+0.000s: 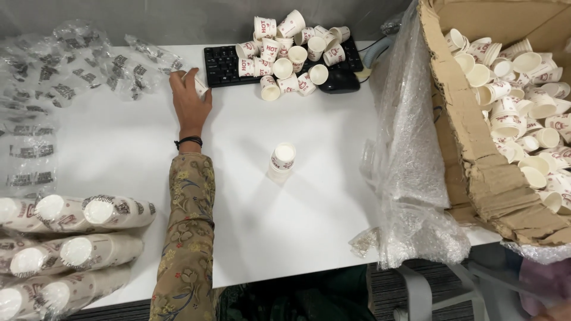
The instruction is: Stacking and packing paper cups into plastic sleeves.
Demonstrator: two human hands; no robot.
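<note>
Far left: wrapped cup stacks lying flat on counter, long axes running left-right. Left hand stretched forward, fingers curled round 1 small paper cup beside empty plastic sleeves. Lone upright cup lies right of that hand, nearer me. Right hand not seen. Cardboard box of loose cups far right.

One keyboard, one cardboard box and one upright paper cup stand alone on the tabletop. About six wrapped cup stacks lie near. Roughly twenty loose cups are heaped.
</note>
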